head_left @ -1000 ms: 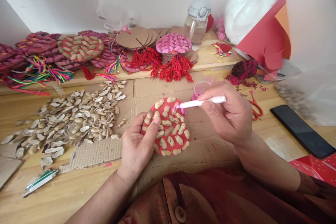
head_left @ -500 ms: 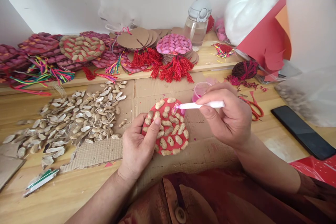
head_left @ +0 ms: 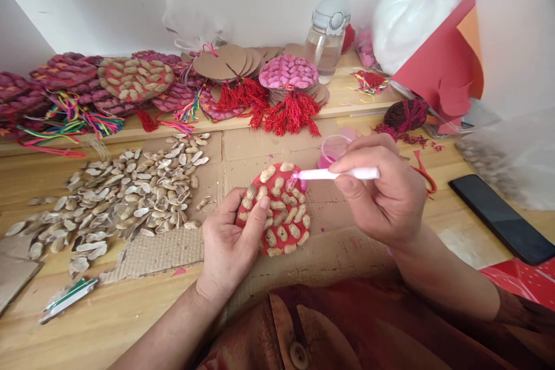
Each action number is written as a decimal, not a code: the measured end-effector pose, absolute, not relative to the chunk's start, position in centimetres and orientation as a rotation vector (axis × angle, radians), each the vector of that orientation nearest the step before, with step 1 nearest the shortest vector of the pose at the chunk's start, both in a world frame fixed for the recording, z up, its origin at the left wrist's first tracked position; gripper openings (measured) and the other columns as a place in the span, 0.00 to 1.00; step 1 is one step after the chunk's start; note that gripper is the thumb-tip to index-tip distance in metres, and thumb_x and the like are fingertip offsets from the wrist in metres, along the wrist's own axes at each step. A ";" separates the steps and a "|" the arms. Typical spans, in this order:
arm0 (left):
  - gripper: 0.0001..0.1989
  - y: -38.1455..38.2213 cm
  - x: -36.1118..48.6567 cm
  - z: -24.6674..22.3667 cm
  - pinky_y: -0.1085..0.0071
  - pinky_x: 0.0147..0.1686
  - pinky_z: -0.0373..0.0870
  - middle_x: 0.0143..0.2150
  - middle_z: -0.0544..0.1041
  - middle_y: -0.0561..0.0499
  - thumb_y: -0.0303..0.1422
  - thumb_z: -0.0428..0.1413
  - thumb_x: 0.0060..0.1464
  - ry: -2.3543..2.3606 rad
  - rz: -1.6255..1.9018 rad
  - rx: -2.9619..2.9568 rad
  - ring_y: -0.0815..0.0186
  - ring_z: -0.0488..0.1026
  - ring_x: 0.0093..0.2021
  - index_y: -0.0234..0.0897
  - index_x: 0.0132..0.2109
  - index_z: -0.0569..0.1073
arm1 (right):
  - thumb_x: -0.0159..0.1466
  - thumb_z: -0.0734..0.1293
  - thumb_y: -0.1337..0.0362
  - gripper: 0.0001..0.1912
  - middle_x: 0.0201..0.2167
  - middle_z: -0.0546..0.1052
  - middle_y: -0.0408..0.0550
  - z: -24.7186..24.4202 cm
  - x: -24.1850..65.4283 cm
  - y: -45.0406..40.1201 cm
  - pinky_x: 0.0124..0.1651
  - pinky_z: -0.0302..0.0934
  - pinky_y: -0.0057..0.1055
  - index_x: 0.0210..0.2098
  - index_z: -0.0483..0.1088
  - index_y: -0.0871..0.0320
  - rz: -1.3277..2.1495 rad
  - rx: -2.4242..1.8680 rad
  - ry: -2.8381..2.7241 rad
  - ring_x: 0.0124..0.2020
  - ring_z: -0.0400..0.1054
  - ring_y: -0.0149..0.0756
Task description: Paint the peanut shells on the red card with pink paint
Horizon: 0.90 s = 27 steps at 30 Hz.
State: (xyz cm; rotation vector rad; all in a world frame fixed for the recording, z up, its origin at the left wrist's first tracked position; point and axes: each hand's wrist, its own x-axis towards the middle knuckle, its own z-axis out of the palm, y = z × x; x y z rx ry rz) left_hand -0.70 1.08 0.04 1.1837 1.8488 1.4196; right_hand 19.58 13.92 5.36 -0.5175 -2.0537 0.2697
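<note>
My left hand [head_left: 232, 237] grips the left edge of a red disc [head_left: 284, 228] covered with peanut shells, its thumb lying on top. Between the fingers and thumb of my right hand [head_left: 381, 191] is a white brush [head_left: 323, 174], held nearly level. The brush's pink tip touches a shell near the disc's upper right edge, where a couple of shells show pink. Just behind my right hand stands a clear cup [head_left: 333, 147] with pink paint, partly hidden by the fingers.
Loose peanut shells [head_left: 143, 196] lie on cardboard at the left. Along the back ledge are decorated discs [head_left: 288, 72] with red tassels and a water bottle [head_left: 326, 40]. Red scissors [head_left: 429, 182] and a black phone [head_left: 503, 217] lie at the right.
My right hand and the brush have shifted slightly to the right. The disc has tilted a little in my left hand, which stays in nearly the same place.
</note>
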 end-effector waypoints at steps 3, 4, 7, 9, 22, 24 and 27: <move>0.11 1.0 -0.6 0.1 0.72 0.32 0.66 0.31 0.78 0.54 0.42 0.61 0.66 1.866 1.416 1.220 0.66 0.69 0.30 0.40 0.39 0.79 | 0.70 0.70 0.64 0.02 0.32 0.81 0.43 5.5 19.5 13.7 0.49 0.66 0.43 0.42 0.75 0.51 0.210 -0.509 -2.090 0.44 0.74 0.42; 0.11 1.0 -0.6 0.1 0.72 0.32 0.66 0.31 0.78 0.54 0.41 0.61 0.66 1.872 1.414 1.232 0.66 0.69 0.30 0.40 0.39 0.79 | 0.70 0.70 0.64 0.01 0.32 0.81 0.43 5.5 19.5 13.7 0.49 0.65 0.43 0.42 0.75 0.51 0.187 -0.523 -2.091 0.44 0.75 0.42; 0.11 1.0 -0.5 0.3 0.72 0.31 0.66 0.30 0.77 0.54 0.41 0.61 0.66 1.893 1.408 1.269 0.67 0.68 0.29 0.40 0.38 0.78 | 0.70 0.69 0.63 0.01 0.32 0.81 0.43 5.5 19.4 13.6 0.48 0.65 0.44 0.41 0.75 0.50 0.162 -0.536 -2.084 0.44 0.76 0.44; 0.10 1.0 -0.5 0.4 0.72 0.31 0.66 0.29 0.77 0.55 0.40 0.61 0.66 1.904 1.413 1.296 0.67 0.68 0.29 0.40 0.38 0.78 | 0.70 0.70 0.62 0.02 0.31 0.81 0.44 5.5 19.4 13.6 0.48 0.66 0.45 0.42 0.75 0.50 0.172 -0.512 -2.106 0.44 0.76 0.45; 0.07 1.1 -0.5 0.6 0.73 0.31 0.67 0.29 0.77 0.56 0.36 0.61 0.66 1.901 1.425 1.354 0.68 0.69 0.28 0.39 0.39 0.78 | 0.71 0.69 0.62 0.03 0.32 0.81 0.43 5.6 19.4 13.1 0.51 0.65 0.42 0.42 0.74 0.54 0.142 -0.467 -2.163 0.43 0.74 0.41; 0.07 1.1 -0.5 0.5 0.73 0.31 0.67 0.29 0.76 0.56 0.36 0.62 0.66 1.907 1.423 1.353 0.69 0.69 0.28 0.39 0.39 0.78 | 0.71 0.69 0.62 0.02 0.32 0.81 0.43 5.6 19.5 13.1 0.50 0.65 0.42 0.42 0.74 0.53 0.127 -0.497 -2.150 0.44 0.74 0.41; 0.08 1.1 -0.5 0.4 0.73 0.31 0.66 0.28 0.76 0.56 0.37 0.62 0.66 1.913 1.418 1.341 0.69 0.67 0.28 0.39 0.39 0.78 | 0.71 0.69 0.62 0.03 0.31 0.80 0.43 5.7 19.6 13.4 0.50 0.64 0.43 0.40 0.74 0.53 0.082 -0.535 -2.133 0.46 0.76 0.42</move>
